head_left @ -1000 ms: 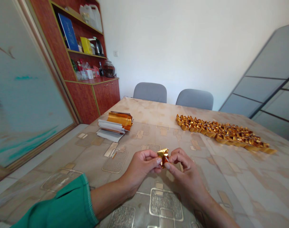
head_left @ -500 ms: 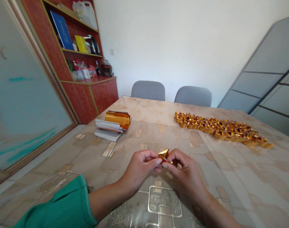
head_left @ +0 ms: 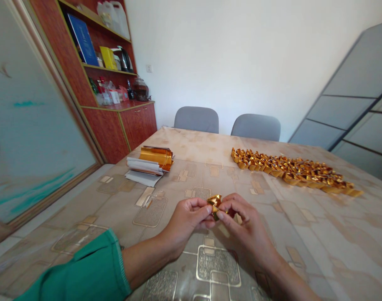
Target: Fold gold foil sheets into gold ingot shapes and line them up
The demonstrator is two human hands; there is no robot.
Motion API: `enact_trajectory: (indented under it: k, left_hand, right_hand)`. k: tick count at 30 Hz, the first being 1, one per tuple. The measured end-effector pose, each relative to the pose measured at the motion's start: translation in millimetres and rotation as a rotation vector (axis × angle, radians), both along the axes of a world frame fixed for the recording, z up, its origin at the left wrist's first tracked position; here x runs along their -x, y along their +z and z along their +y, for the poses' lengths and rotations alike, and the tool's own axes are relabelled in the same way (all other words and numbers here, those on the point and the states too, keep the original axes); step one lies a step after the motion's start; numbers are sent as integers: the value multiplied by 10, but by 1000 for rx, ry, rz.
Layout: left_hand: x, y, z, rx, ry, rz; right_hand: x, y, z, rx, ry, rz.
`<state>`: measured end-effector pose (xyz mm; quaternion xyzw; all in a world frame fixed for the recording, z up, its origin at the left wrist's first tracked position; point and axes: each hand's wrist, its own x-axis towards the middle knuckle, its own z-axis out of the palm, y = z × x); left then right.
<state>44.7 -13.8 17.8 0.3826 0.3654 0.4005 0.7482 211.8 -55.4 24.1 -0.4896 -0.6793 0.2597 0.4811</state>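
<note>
Folded gold foil piece point(head_left: 215, 203), lower part hidden by fingers, exact folds hard to make out, left hand point(head_left: 185, 221) and right hand point(head_left: 245, 228) both closed in pinch grip on it, held above patterned tabletop point(head_left: 304, 234)

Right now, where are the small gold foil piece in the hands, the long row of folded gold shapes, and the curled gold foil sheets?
Small gold foil piece point(head_left: 215, 203), head view, upper fold.
Long row of folded gold shapes point(head_left: 288, 173), head view, middle.
Curled gold foil sheets point(head_left: 156, 156), head view, curved front.

One foil piece point(head_left: 215, 206), two hands point(head_left: 184, 221), two chairs point(head_left: 196, 120)
</note>
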Motion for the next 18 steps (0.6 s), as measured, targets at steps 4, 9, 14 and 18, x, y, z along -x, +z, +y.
enact_trajectory:
  k: [4,9,14,18]
  left_hand:
    - [0,0,-7,-8,21,-25]
    - [-4,5,-35,-26,-21,0]
    - [-17,0,-25,-35,-20,24]
    - [-35,-11,-15,44,43,-16]
  right_hand:
    - [-8,-26,20,24,-27,73]
    - [-11,-73,47,39,-35,62]
    - [33,-75,36,60,-54,56]
    - [62,-121,33,98,-37,159]
